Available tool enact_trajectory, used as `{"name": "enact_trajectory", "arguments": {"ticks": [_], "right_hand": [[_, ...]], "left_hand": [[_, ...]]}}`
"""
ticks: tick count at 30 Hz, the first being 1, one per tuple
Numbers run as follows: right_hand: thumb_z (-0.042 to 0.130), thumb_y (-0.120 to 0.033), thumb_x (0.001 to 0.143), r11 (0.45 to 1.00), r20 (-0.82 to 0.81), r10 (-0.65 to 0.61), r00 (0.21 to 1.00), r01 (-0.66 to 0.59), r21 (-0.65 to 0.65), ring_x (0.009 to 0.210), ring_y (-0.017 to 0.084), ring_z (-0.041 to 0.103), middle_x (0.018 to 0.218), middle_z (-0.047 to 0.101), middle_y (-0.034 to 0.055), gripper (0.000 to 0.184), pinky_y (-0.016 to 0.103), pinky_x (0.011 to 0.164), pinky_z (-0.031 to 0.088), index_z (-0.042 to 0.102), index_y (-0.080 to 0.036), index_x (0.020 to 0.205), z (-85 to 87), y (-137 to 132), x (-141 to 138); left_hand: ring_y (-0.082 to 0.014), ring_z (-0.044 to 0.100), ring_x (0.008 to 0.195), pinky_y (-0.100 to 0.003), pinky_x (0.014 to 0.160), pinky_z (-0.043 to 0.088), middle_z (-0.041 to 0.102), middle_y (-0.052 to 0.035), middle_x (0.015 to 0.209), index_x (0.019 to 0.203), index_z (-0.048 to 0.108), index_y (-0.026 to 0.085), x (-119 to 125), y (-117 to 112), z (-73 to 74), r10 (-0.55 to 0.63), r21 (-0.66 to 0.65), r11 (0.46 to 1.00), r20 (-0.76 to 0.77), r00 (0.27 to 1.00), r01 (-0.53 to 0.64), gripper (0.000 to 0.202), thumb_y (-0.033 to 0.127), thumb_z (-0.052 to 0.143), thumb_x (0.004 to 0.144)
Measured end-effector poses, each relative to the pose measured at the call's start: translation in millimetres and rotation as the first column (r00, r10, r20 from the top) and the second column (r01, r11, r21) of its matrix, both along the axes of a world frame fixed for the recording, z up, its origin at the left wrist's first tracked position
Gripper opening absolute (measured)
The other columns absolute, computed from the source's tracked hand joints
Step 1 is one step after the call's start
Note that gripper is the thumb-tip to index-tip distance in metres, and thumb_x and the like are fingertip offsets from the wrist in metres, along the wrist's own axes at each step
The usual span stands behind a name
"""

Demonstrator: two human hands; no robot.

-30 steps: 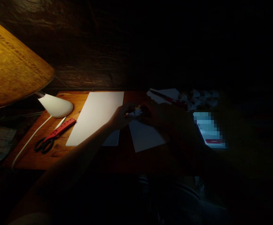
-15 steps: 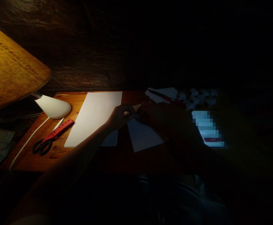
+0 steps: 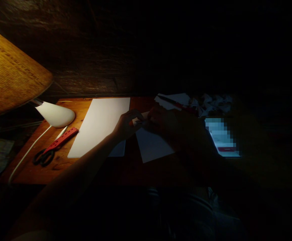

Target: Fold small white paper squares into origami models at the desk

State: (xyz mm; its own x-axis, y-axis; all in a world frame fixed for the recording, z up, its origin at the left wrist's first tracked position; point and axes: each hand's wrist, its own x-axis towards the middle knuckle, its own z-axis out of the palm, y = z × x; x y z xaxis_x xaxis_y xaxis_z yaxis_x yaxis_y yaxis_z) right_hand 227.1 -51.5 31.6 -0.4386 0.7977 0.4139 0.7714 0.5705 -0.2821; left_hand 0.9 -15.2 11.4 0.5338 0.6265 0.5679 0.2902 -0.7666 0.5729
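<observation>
My left hand point(image 3: 125, 124) is closed, thumb and fingers pinching a small folded piece of white paper point(image 3: 139, 122). From the other side my right hand point(image 3: 162, 118), mostly in deep shadow, has its fingers bent in on the same small paper. Both hands sit above a white sheet point(image 3: 154, 145) that lies on the wooden table point(image 3: 54, 172). A larger stack or sheet of white paper point(image 3: 105, 124) lies just left of my left hand, partly under my forearm. The exact folds of the small paper are too dark to make out.
A lamp with a white base point(image 3: 57, 114) and yellow shade point(image 3: 15, 70) stands left. Near it lie black-handled scissors point(image 3: 44, 157) with a red perforated part. Behind my right hand are cut paper point(image 3: 177, 98), a dark blade-like tool point(image 3: 169, 100) and several small folded papers point(image 3: 214, 104). A lit phone point(image 3: 222, 137) lies right.
The fingers of both hands have shifted slightly around the small paper, which shows a little more now. The whole view has moved by a small amount. Other things lie as before.
</observation>
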Motion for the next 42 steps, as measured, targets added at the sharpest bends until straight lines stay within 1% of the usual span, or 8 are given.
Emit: {"name": "enact_trajectory", "arguments": {"ticks": [4, 11, 19, 23, 27, 31, 35, 42], "right_hand": [[0.066, -0.040, 0.100, 1.000, -0.041, 0.000, 0.999, 0.000, -0.012, 0.094, 0.022, 0.062, 0.113, 0.072, 0.0100, 0.023, 0.032, 0.075, 0.044, 0.073, -0.018, 0.102, 2.5, -3, -1], [0.072, -0.044, 0.096, 1.000, -0.124, 0.008, 0.992, -0.004, 0.027, 0.096, 0.022, 0.062, 0.115, 0.071, 0.0094, 0.026, 0.033, 0.075, 0.045, 0.072, -0.020, 0.108, -11.9, 3, -1], [0.069, -0.037, 0.097, 1.000, -0.098, -0.005, 0.995, 0.007, 0.020, 0.090, 0.021, 0.061, 0.114, 0.071, 0.0092, 0.018, 0.034, 0.076, 0.046, 0.074, -0.020, 0.100, -3.8, 0, 2], [0.069, -0.038, 0.097, 0.999, -0.146, 0.016, 0.989, -0.010, 0.041, 0.090, 0.021, 0.062, 0.112, 0.071, 0.0089, 0.019, 0.033, 0.074, 0.046, 0.073, -0.020, 0.101, -10.7, 4, 2], [0.067, -0.038, 0.098, 0.998, -0.184, 0.024, 0.983, -0.012, 0.065, 0.092, 0.021, 0.064, 0.111, 0.070, 0.0089, 0.019, 0.033, 0.075, 0.047, 0.071, -0.020, 0.101, -17.1, 8, 3], [0.069, -0.039, 0.096, 0.999, -0.214, 0.036, 0.976, -0.028, 0.037, 0.092, 0.021, 0.064, 0.110, 0.069, 0.0088, 0.019, 0.033, 0.076, 0.048, 0.069, -0.020, 0.099, -16.8, 7, 5], [0.070, -0.044, 0.095, 0.999, -0.280, 0.039, 0.959, -0.045, -0.013, 0.094, 0.022, 0.064, 0.109, 0.071, 0.0077, 0.023, 0.034, 0.078, 0.048, 0.069, -0.022, 0.099, -18.4, 8, 4], [0.079, -0.041, 0.091, 0.975, -0.434, -0.095, 0.896, -0.004, -0.223, 0.088, 0.023, 0.069, 0.092, 0.077, 0.0041, 0.020, 0.035, 0.079, 0.052, 0.069, -0.024, 0.088, -9.2, 7, 0]], "left_hand": [[-0.0194, 0.070, 0.088, -0.033, 0.079, 0.056, 0.072, -0.0039, 0.094, 0.091, 0.069, 0.020, -1, 0, 0.9, 0.028, -0.006, 1.000, -0.002, 1.000, -0.028, 0.007, 0.017, 0.070, 0.085], [-0.0192, 0.070, 0.088, -0.034, 0.078, 0.056, 0.072, -0.0042, 0.092, 0.085, 0.065, 0.020, 1, 0, 1.0, 0.016, 0.016, 1.000, 0.070, 0.997, -0.017, 0.008, 0.016, 0.072, 0.086], [-0.0185, 0.069, 0.090, -0.035, 0.081, 0.057, 0.072, -0.0051, 0.095, 0.087, 0.065, 0.020, 0, 0, 1.2, -0.011, 0.037, 0.999, 0.069, 0.998, 0.008, 0.011, 0.020, 0.076, 0.088], [-0.0200, 0.069, 0.094, -0.037, 0.084, 0.057, 0.072, -0.0055, 0.098, 0.093, 0.068, 0.021, -2, 0, 3.5, -0.025, 0.065, 0.998, 0.064, 0.998, 0.021, 0.007, 0.022, 0.074, 0.089], [-0.0196, 0.069, 0.093, -0.036, 0.081, 0.057, 0.071, -0.0058, 0.097, 0.087, 0.065, 0.020, -2, 0, 3.8, -0.017, 0.098, 0.995, 0.095, 0.995, 0.007, 0.008, 0.021, 0.073, 0.089], [-0.0188, 0.068, 0.089, -0.035, 0.079, 0.056, 0.071, -0.0044, 0.092, 0.079, 0.061, 0.021, -1, 1, 3.1, 0.023, 0.077, 0.997, 0.083, 0.996, -0.030, 0.019, 0.026, 0.074, 0.091], [-0.0185, 0.067, 0.088, -0.036, 0.080, 0.056, 0.071, -0.0044, 0.092, 0.082, 0.065, 0.021, -2, 2, 3.1, 0.058, 0.058, 0.996, 0.084, 0.995, -0.063, 0.016, 0.029, 0.074, 0.093], [-0.0192, 0.066, 0.086, -0.037, 0.078, 0.055, 0.069, -0.0052, 0.089, 0.087, 0.067, 0.022, -3, 2, 4.2, 0.052, 0.007, 0.999, 0.113, 0.992, -0.053, 0.017, 0.036, 0.070, 0.096]]}}
